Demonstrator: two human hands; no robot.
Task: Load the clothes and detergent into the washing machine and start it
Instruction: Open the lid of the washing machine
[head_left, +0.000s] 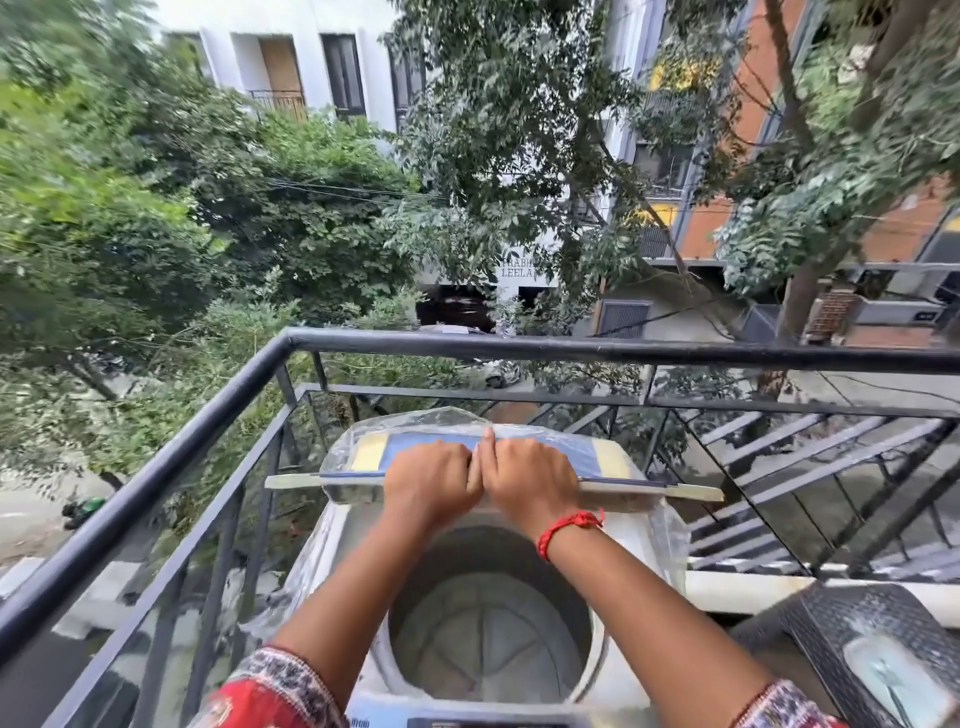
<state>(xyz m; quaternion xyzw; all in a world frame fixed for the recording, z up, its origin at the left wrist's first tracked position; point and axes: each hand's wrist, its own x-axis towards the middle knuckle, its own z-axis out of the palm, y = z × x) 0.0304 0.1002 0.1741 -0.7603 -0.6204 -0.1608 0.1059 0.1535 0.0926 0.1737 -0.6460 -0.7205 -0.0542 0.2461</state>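
Fingers of your left hand (427, 477) and right hand (527, 474) curl over the raised lid (363, 451) of the washing machine (631, 670), knuckles touching, gripping its top edge. Below your forearms the drum (488, 639) gapes open. Plastic wrap (332, 452) drapes the machine, beside the balcony railing (156, 467).

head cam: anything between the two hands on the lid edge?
Nothing. In the head view the left hand and right hand grip the raised lid side by side, knuckles touching, above the open, empty-looking drum.
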